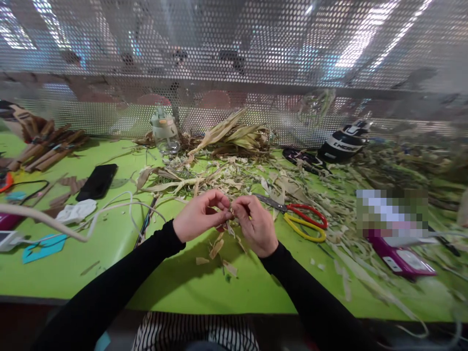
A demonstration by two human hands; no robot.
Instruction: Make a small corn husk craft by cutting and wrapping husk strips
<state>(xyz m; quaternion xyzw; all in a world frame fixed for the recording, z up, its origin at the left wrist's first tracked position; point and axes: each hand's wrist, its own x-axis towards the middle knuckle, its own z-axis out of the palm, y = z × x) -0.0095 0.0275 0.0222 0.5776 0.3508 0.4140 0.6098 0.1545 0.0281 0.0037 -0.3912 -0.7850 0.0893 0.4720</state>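
My left hand [203,214] and my right hand [256,225] meet at the fingertips over the green table [175,287]. Both are closed in a pinch on a small bundle of dried husk strips [229,228], whose pale ends hang below the fingers. The pinched part is mostly hidden. Just beneath, loose husk scraps [216,246] show against the tabletop. To the right of my right hand lie scissors [305,222] with one red and one yellow handle loop, blades pointing toward the hand. Behind both hands spreads a heap of dry husk pieces [190,183].
A clear bottle [165,131] and a bundle of leaves [234,136] stand before the perforated metal screen [234,48]. A phone [98,181], white cables [91,229] and brown rolls [47,146] occupy the left. On the right are a black bottle [343,141] and a magenta device [402,256].
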